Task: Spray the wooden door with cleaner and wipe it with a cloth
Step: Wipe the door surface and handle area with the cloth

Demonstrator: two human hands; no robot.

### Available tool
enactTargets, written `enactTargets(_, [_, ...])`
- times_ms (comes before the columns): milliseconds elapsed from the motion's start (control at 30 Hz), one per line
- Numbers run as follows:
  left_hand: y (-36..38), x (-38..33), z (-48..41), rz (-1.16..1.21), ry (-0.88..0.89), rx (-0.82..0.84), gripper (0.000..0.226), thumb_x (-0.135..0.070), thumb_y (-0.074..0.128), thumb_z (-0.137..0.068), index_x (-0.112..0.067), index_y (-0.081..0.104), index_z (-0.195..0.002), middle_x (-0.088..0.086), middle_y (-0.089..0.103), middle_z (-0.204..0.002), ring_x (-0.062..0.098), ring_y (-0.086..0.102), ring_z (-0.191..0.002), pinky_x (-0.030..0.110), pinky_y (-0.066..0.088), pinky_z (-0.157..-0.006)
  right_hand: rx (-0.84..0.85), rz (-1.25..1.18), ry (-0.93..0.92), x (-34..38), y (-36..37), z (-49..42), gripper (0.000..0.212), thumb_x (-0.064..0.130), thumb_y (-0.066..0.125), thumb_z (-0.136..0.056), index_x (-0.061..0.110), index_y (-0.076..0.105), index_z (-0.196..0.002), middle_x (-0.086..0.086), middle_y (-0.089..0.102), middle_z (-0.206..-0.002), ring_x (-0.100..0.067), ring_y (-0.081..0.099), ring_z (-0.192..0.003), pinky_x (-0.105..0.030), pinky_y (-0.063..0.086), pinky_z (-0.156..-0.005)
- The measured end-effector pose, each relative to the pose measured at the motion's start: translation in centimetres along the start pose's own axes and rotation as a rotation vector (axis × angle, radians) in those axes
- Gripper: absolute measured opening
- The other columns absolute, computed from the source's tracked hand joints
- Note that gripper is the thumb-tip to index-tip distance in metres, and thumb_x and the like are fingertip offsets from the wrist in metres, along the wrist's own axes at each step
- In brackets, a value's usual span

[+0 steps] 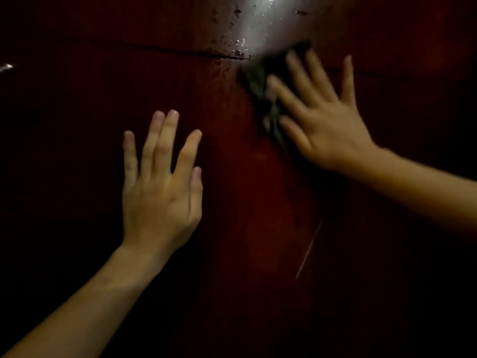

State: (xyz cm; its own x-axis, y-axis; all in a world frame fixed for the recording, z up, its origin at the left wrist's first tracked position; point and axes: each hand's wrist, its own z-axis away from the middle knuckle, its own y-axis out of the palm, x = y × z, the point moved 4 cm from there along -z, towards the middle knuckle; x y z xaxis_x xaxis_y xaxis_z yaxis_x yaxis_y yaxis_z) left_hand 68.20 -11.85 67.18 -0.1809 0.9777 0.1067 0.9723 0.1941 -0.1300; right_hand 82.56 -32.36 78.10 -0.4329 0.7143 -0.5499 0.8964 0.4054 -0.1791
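Note:
The dark red wooden door fills the whole view, dimly lit, with wet droplets and a bright glare near the top centre. My right hand presses a dark grey cloth flat against the door, fingers spread over it; hand and cloth are blurred. Most of the cloth is hidden under the palm. My left hand rests flat on the door lower left, fingers apart, holding nothing. No spray bottle is in view.
A thin horizontal groove crosses the door above my left hand. A pale diagonal scratch marks the wood at the lower right. A small bright glint shows at the far left edge.

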Motion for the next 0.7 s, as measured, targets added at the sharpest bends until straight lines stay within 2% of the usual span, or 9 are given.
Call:
enactTargets(100, [0.2, 0.0, -0.5, -0.011, -0.043, -0.028, 0.052, -0.026, 0.04, -0.106, -0.015, 0.039, -0.156, 0.014, 0.021, -0.171, 0.031, 0.01, -0.162, 0.067, -0.003, -0.126, 0.003, 0.008, 0.172, -1.3, -1.0, -2.5, 0.06, 0.052, 0.019, -0.108, 0.031, 0.008, -0.164, -0.019, 0.0, -0.17, -0.033, -0.001, -0.158, -0.072, 0.001, -0.118])
enactTargets(167, [-0.1, 0.6, -0.4, -0.003, -0.102, -0.065, 0.051, -0.026, 0.039, -0.104, -0.016, 0.04, -0.154, 0.012, 0.023, -0.171, 0.031, 0.01, -0.162, 0.071, -0.005, -0.123, -0.048, -0.025, 0.101, 2.2, -0.3, -1.6, 0.064, 0.049, 0.03, -0.104, 0.028, 0.017, -0.163, -0.017, 0.009, -0.17, -0.035, 0.006, -0.158, -0.071, 0.003, -0.119])
enactTargets(233, [-0.3, 1.3, 0.2, 0.041, -0.16, -0.076, 0.051, -0.027, 0.037, -0.104, -0.014, 0.042, -0.153, 0.01, 0.023, -0.171, 0.028, 0.011, -0.162, 0.071, -0.005, -0.124, -0.071, -0.079, -0.189, 7.9, 0.4, 1.1, 0.065, 0.048, 0.038, -0.101, 0.027, 0.027, -0.161, -0.015, 0.017, -0.169, -0.034, 0.012, -0.157, -0.069, 0.003, -0.121])
enactTargets(333, [-0.3, 1.6, 0.3, 0.07, -0.181, -0.058, 0.054, -0.028, 0.034, -0.103, -0.01, 0.041, -0.154, 0.009, 0.025, -0.17, 0.024, 0.014, -0.161, 0.065, -0.005, -0.126, 0.022, -0.077, -0.716, 14.1, 0.6, 4.1, 0.058, 0.046, 0.037, -0.104, 0.029, 0.032, -0.159, -0.009, 0.023, -0.168, -0.027, 0.013, -0.157, -0.063, -0.002, -0.123])
enactTargets(400, [-0.3, 1.1, -0.1, 0.068, -0.156, -0.059, 0.054, -0.028, 0.033, -0.105, -0.008, 0.041, -0.154, 0.01, 0.027, -0.17, 0.025, 0.016, -0.161, 0.062, -0.005, -0.127, 0.015, -0.063, -0.796, 13.2, 0.6, 3.0, 0.057, 0.047, 0.037, -0.104, 0.03, 0.034, -0.158, -0.007, 0.025, -0.168, -0.025, 0.015, -0.157, -0.062, -0.001, -0.124])
enactTargets(467, [-0.5, 0.6, -1.1, 0.084, -0.137, -0.087, 0.054, -0.029, 0.033, -0.106, -0.007, 0.041, -0.154, 0.012, 0.027, -0.169, 0.026, 0.018, -0.16, 0.06, -0.005, -0.128, -0.036, -0.032, -0.584, 9.3, 0.3, -1.1, 0.06, 0.05, 0.036, -0.102, 0.031, 0.031, -0.159, -0.006, 0.024, -0.168, -0.026, 0.017, -0.157, -0.062, 0.001, -0.123])
enactTargets(600, [-0.5, -0.5, -3.0, 0.082, -0.139, -0.108, 0.054, -0.026, 0.035, -0.106, -0.008, 0.037, -0.156, 0.012, 0.024, -0.17, 0.027, 0.017, -0.16, 0.054, -0.003, -0.129, -0.052, -0.061, 0.098, -1.9, -2.0, -9.3, 0.063, 0.054, 0.021, -0.104, 0.034, 0.013, -0.163, -0.004, 0.006, -0.172, -0.023, 0.004, -0.159, -0.063, -0.005, -0.121])
enactTargets(633, [-0.5, -0.9, -3.3, 0.082, -0.133, -0.116, 0.053, -0.025, 0.035, -0.106, -0.008, 0.037, -0.156, 0.012, 0.024, -0.17, 0.027, 0.017, -0.16, 0.054, -0.003, -0.13, -0.038, -0.086, 0.205, -3.4, -2.4, -9.9, 0.063, 0.054, 0.019, -0.104, 0.033, 0.01, -0.163, -0.004, 0.003, -0.172, -0.023, 0.001, -0.159, -0.064, -0.007, -0.12])
enactTargets(700, [-0.5, -1.4, -3.4, 0.078, -0.117, -0.128, 0.053, -0.024, 0.036, -0.106, -0.007, 0.037, -0.156, 0.012, 0.025, -0.169, 0.027, 0.018, -0.16, 0.055, -0.002, -0.13, -0.043, -0.096, 0.209, -3.0, -2.1, -8.6, 0.064, 0.052, 0.023, -0.104, 0.031, 0.012, -0.163, -0.008, 0.003, -0.172, -0.027, 0.001, -0.159, -0.066, -0.005, -0.12])
